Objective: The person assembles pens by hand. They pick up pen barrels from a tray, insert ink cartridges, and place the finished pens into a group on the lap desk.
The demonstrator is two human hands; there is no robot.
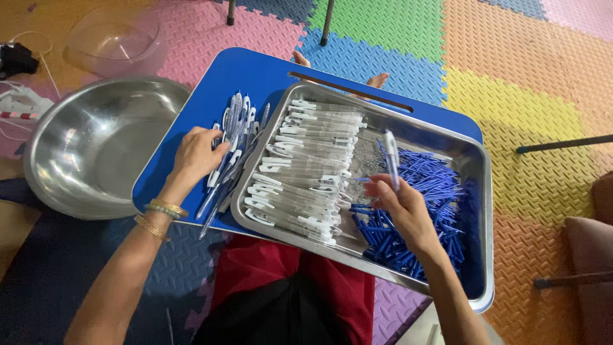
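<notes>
Red cloth (274, 268) over the person's lap lies closest to the camera, under the blue desk (255, 76) that carries everything else. On the desk sits a steel tray (476, 191), tilted across the view. Its left half holds a row of clear pen barrels (306, 172) lying side by side, long axes running left to right; its right half holds a loose heap of blue refills (421, 204) pointing every way.

Over the seam between the two, the right hand (399, 207) pinches one clear pen (391, 150) between thumb and fingertips. That pen stands nearly upright, long axis up and away from the camera, its upper end leaning slightly left. The refill heap is directly under and right of this hand, the nearer of the two.

Beside the tray's left rim, the left hand (195, 156) rests curled on a bundle of assembled pens (233, 137) on the bare desk, their length running diagonally towards the far right. Whether it grips them I cannot tell. A steel bowl (96, 144) sits further left on the floor
</notes>
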